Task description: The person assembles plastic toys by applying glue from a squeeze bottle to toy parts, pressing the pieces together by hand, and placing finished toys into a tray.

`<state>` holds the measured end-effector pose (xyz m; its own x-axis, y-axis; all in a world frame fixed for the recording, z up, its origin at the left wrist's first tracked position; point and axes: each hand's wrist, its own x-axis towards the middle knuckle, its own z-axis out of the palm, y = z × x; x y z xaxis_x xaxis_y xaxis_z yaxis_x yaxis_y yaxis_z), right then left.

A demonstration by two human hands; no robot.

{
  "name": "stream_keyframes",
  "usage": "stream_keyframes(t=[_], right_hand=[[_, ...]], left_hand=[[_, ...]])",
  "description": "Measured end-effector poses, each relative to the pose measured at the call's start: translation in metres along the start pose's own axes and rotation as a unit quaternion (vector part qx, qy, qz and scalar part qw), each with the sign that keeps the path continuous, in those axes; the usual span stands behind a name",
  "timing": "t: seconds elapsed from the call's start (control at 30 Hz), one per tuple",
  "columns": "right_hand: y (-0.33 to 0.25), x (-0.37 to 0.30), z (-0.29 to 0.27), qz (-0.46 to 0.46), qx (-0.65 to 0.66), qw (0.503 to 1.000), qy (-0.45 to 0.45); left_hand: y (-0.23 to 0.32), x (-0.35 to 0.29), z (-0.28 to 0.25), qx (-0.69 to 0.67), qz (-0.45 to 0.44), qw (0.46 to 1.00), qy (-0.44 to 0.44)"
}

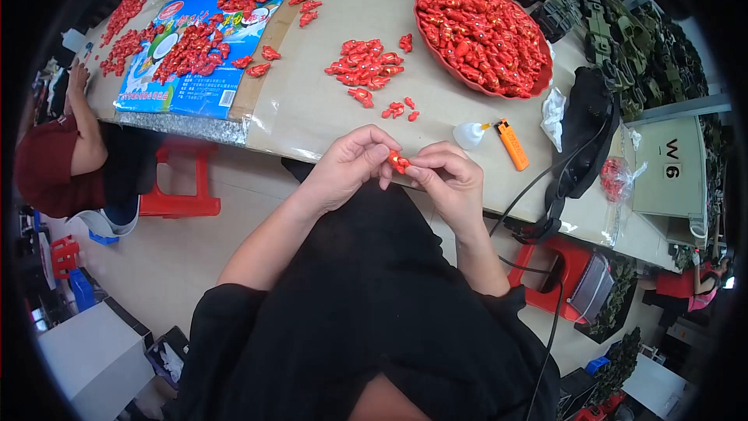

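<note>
Between the fingertips of both hands is a small glossy red piece with a bit of yellow, held just past the table's near edge. My left hand pinches it from the left. On its other side my right hand has thumb and forefinger closed on it. Just beyond my hands lie a few smaller red bits and a loose pile of similar red pieces. A white squeeze bottle with a yellowish tip and an orange lighter lie right of my right hand.
A red bowl heaped with red pieces stands at the far right. Flattened blue cardboard at the left bears more. A black bag with a cable, crumpled tissue and a red stool are nearby. Another person sits at the left.
</note>
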<state>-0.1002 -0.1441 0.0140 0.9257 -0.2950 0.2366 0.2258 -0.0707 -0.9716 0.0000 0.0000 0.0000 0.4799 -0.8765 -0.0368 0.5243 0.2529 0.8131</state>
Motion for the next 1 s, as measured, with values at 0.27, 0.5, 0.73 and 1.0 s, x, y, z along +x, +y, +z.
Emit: stream_keyframes(t=[0.27, 0.5, 0.73, 1.0], right_hand=[[-0.010, -0.001, 0.010, 0.081, 0.083, 0.992, 0.041], [-0.012, -0.002, 0.010, 0.151, 0.118, 0.980, 0.053], [-0.005, -0.001, 0.009, 0.161, 0.132, 0.977, 0.038], [-0.002, 0.000, 0.012, 0.168, 0.133, 0.975, 0.061]], left_hand=[[0.004, 0.000, 0.003, 0.000, -0.009, 1.000, 0.024], [0.002, 0.000, 0.001, -0.001, 0.000, 1.000, 0.021], [0.002, -0.003, 0.007, 0.062, 0.004, 0.997, 0.050], [-0.003, -0.006, 0.008, 0.120, 0.045, 0.991, 0.050]])
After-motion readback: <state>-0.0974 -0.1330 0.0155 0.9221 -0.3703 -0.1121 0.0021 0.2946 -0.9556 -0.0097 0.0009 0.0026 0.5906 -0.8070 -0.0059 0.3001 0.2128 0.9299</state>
